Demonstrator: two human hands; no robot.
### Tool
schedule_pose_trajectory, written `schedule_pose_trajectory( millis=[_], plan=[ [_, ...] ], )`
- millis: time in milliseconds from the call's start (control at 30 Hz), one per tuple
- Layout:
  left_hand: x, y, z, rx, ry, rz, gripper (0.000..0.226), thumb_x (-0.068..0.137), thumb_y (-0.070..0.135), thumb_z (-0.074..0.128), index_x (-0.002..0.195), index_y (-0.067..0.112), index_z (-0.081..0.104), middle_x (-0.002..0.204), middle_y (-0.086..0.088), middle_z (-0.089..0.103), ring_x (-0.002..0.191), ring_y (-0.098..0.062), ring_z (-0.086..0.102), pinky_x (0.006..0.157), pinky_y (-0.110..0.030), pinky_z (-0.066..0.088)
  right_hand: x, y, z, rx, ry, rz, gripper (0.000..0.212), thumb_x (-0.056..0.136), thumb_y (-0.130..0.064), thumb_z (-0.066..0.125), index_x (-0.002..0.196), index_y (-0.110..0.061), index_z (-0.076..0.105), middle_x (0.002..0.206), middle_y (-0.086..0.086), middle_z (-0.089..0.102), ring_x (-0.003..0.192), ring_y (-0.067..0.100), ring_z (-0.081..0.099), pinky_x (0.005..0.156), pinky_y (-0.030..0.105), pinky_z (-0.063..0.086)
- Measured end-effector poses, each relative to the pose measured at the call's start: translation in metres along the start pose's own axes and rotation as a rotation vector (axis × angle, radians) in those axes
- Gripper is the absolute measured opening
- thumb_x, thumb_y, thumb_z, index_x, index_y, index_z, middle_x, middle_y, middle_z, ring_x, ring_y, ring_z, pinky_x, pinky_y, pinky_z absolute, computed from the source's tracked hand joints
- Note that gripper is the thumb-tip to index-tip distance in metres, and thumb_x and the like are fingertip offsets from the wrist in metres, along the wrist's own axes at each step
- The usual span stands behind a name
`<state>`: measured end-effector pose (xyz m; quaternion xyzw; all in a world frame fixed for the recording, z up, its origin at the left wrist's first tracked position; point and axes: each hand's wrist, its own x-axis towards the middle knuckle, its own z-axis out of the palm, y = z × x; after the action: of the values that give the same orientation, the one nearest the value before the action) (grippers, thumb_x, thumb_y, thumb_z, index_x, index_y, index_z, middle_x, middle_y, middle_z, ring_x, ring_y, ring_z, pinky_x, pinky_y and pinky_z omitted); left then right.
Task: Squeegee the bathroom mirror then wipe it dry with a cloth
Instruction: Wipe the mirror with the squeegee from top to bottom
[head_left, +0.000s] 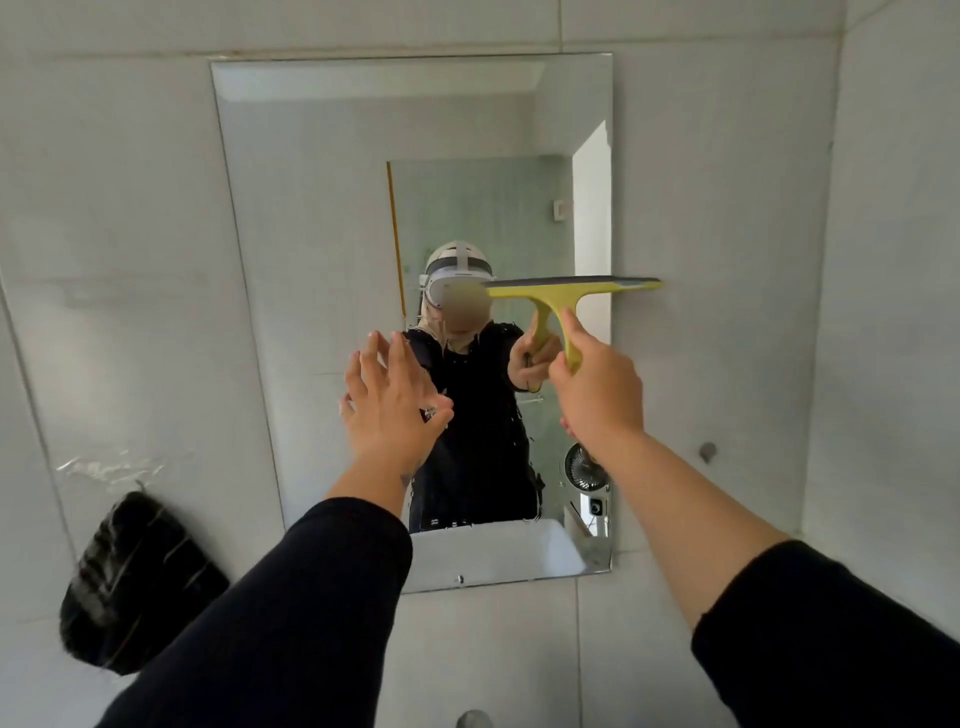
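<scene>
Squeegee (563, 291): gripped by its handle in my right hand (597, 387), blade against the mirror (322, 260) at mid-height, overhanging its right edge.
Blade axis: level, left to right; handle points down toward me.
Left hand (389, 400): fingers spread, holding nothing, beside it.
Next stroke: probably downward.

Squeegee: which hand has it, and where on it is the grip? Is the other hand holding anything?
The right hand grips the yellow squeegee by its handle, below the blade bar. The left hand holds nothing, fingers spread at the mirror.
</scene>
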<state>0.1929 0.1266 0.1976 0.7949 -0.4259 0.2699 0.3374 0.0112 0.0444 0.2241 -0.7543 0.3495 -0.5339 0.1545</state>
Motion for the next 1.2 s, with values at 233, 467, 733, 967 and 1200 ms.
schedule_pose_trajectory(
  millis=[233, 467, 733, 967, 1200],
  plan=[
    [0.001, -0.005, 0.000, 0.013, -0.023, 0.012, 0.103, 0.079, 0.049, 0.069, 0.151, 0.027, -0.002, 0.157, -0.002, -0.006, 0.144, -0.029, -0.002, 0.110, -0.059, 0.029, -0.017, -0.017, 0.032, 0.268, 0.039, 0.153, 0.055, 0.097, -0.016, 0.045, 0.147, -0.035, 0.030, 0.097, 0.005, 0.070, 0.071, 0.033, 0.067, 0.066, 0.049, 0.058],
    [-0.001, -0.009, -0.004, 0.010, -0.052, 0.048, 0.099, 0.082, 0.043, 0.068, 0.151, 0.026, -0.001, 0.157, -0.002, -0.007, 0.145, -0.028, -0.002, 0.112, -0.059, 0.026, -0.031, -0.035, 0.053, 0.373, 0.101, 0.268, 0.051, 0.099, -0.016, 0.043, 0.147, -0.031, 0.031, 0.091, -0.004, 0.062, 0.074, 0.032, 0.069, 0.068, 0.050, 0.058],
    [-0.010, -0.048, -0.024, 0.020, -0.060, 0.022, 0.092, 0.083, 0.037, 0.068, 0.151, 0.024, 0.008, 0.155, -0.002, 0.007, 0.140, -0.030, 0.014, 0.107, -0.056, 0.035, -0.050, -0.064, 0.089, 0.379, 0.069, 0.276, 0.057, 0.095, -0.019, 0.044, 0.146, -0.036, 0.026, 0.126, 0.001, 0.063, 0.082, 0.037, 0.069, 0.066, 0.049, 0.059],
    [-0.021, -0.088, -0.054, 0.063, -0.078, -0.049, 0.089, 0.086, 0.035, 0.067, 0.151, 0.020, 0.007, 0.156, -0.002, 0.007, 0.143, -0.027, 0.009, 0.107, -0.052, 0.036, -0.070, -0.102, 0.114, 0.375, -0.015, 0.233, 0.054, 0.097, -0.018, 0.045, 0.146, -0.033, 0.031, 0.106, 0.004, 0.067, 0.078, 0.032, 0.068, 0.066, 0.043, 0.059],
    [-0.031, -0.122, -0.070, 0.060, -0.088, -0.095, 0.089, 0.087, 0.033, 0.065, 0.151, 0.020, 0.006, 0.158, -0.002, 0.002, 0.144, -0.025, 0.005, 0.109, -0.051, 0.034, -0.098, -0.128, 0.143, 0.184, -0.164, 0.082, 0.054, 0.099, -0.019, 0.043, 0.149, -0.032, 0.026, 0.097, 0.009, 0.066, 0.089, 0.027, 0.065, 0.077, 0.041, 0.056]
  ],
)
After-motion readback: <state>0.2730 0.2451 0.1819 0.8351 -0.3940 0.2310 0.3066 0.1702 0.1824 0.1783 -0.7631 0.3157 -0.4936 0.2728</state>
